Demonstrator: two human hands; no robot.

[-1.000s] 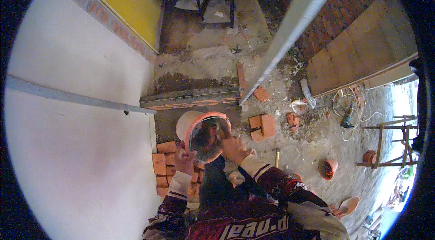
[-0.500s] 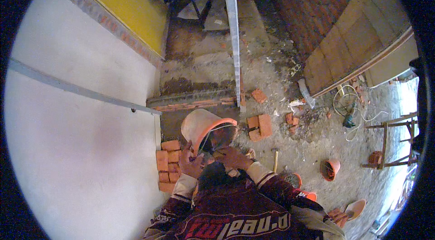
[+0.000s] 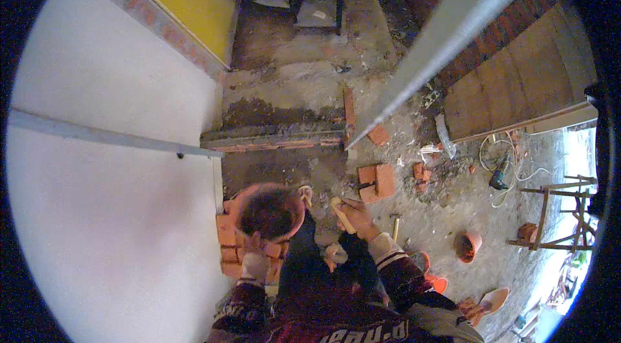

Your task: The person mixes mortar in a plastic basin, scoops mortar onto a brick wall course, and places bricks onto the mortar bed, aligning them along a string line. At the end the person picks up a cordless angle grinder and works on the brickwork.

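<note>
My left hand (image 3: 255, 244), blurred, is closed on the near rim of an orange bucket (image 3: 299, 215) with dark contents, tilted toward me above stacked red bricks (image 3: 226, 230) beside the white wall. My right hand (image 3: 356, 220) grips a pale wooden handle (image 3: 343, 213) to the right of the bucket; whatever is at its far end is unclear. Below are my dark-trousered legs and shoes. A pair of bricks (image 3: 380, 181) lies beyond my right hand, and a wooden-handled hammer (image 3: 396, 230) lies to its right.
A long metal pole (image 3: 440, 52) rises diagonally ahead beside a low brick course (image 3: 278, 143). On the right are a drill (image 3: 497, 178) with coiled cable, a wooden trestle (image 3: 546, 213), a small orange bucket (image 3: 471, 246) and scattered rubble. A white wall (image 3: 110, 226) borders the left.
The bucket has moved down and left and turned in my left hand. My right hand has drawn away from it to the right, now showing the wooden handle.
</note>
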